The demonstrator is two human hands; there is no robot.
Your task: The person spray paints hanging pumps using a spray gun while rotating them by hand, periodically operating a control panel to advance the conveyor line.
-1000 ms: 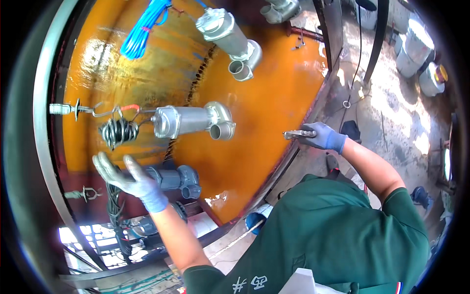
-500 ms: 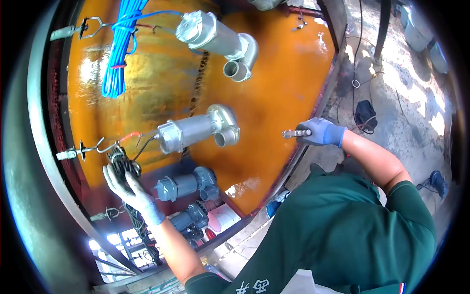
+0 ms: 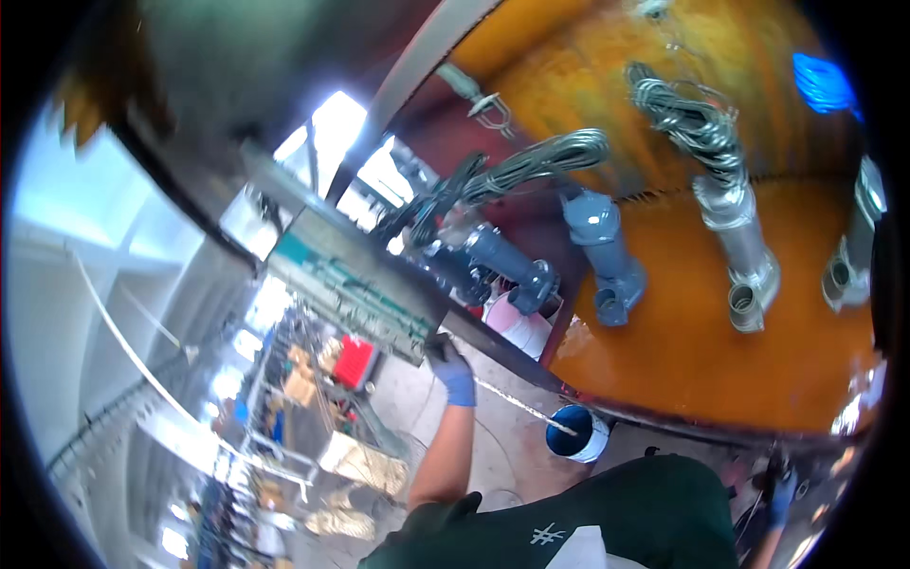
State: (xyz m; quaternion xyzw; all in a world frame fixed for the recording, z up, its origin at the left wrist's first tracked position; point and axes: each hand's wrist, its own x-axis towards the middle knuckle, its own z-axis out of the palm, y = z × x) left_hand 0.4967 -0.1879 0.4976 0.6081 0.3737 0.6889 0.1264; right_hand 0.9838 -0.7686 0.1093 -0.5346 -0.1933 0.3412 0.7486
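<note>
left hand [image 3: 449, 368] seemingly touches a greenish panel [image 3: 349, 292] (right hand [image 3: 783, 487] blurred).

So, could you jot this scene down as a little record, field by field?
Left hand: gloved, at the lower corner of a pale green panel; grip unclear
Right hand: gloved, lower right; whether it holds anything is unclear
Pumps: a blue-grey pump left of a silver pump
Cables: grey coil above the silver pump; blue coil, upper right
Bucket: blue inside, a pale stick reaching into it
</note>
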